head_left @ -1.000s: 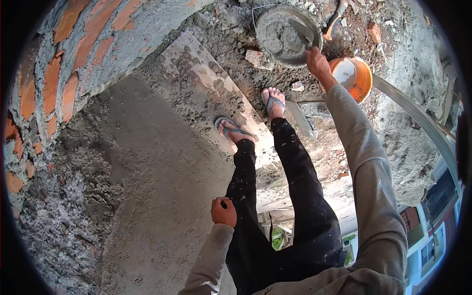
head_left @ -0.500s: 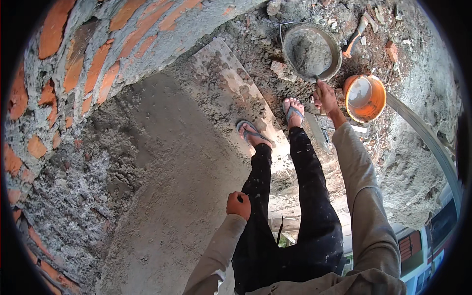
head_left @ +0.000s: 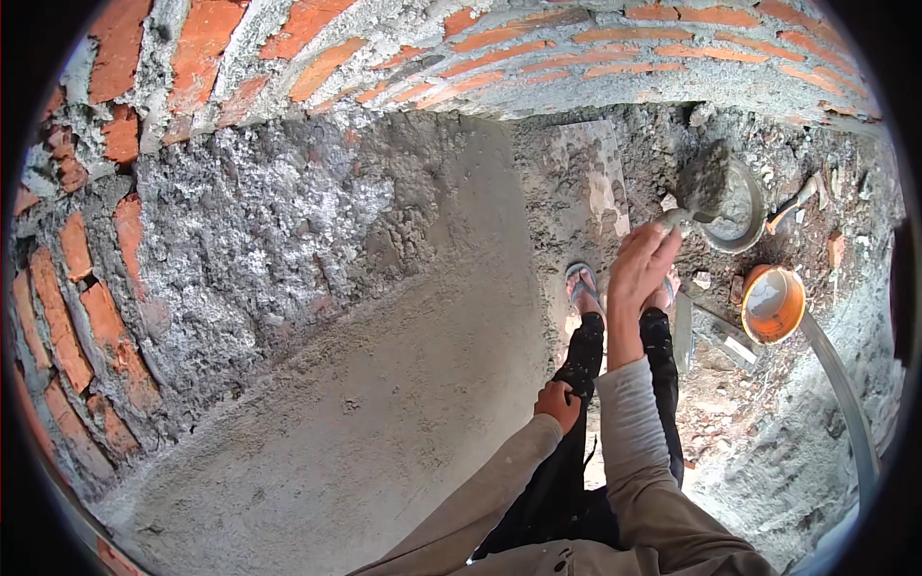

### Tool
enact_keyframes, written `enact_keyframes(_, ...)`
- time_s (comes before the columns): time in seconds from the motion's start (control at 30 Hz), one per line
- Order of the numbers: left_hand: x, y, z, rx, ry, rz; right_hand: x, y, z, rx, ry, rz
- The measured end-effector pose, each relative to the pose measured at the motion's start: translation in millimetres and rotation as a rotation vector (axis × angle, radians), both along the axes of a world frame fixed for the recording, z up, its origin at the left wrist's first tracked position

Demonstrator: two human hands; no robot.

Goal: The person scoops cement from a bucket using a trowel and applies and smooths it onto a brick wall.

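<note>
My right hand (head_left: 642,261) grips the handle of a trowel (head_left: 703,217), raised in front of my feet. A heap of wet grey mortar (head_left: 709,178) covers its blade. Behind it stands a round bucket (head_left: 757,223) with mortar inside, partly hidden by the loaded trowel. My left hand (head_left: 558,404) is closed in a fist against my left thigh, and nothing shows in it. To the left spreads a smoothed grey mortar surface (head_left: 384,403), bordered by a rough, lumpy patch (head_left: 259,240).
An orange bucket (head_left: 789,324) with pale contents stands at the right, beside a long metal bar (head_left: 845,398). Near the mortar bucket lies an orange-and-black-handled tool (head_left: 792,204). A stained board (head_left: 591,173) lies ahead. Brick walls (head_left: 317,72) rise at the far side and left.
My right hand has lifted the trowel, now loaded with mortar, up from the bucket and leftward. The view has swung left, showing more wall. My left fist stays at my thigh.
</note>
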State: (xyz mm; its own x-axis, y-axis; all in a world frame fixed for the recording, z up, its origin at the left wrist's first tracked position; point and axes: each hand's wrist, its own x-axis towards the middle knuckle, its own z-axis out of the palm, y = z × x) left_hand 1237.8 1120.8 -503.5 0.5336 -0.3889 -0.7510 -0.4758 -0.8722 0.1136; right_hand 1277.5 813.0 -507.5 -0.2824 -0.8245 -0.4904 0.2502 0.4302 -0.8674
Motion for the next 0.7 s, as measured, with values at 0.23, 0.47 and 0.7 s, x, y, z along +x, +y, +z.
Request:
enact_keyframes(0.23, 12, 5, -5, -0.128, 0.023, 0.019, 169, 118, 212, -0.337, -0.485, 0.708)
enact_keyframes(0.47, 2, -13, -12, -0.041, -0.005, -0.041, -14, 148, 127, -0.022, -0.346, 1.06)
enact_keyframes(0.7, 24, -31, -11, 0.082, 0.047, -0.06, -236, 40, -147, 0.2, 0.799, 0.771)
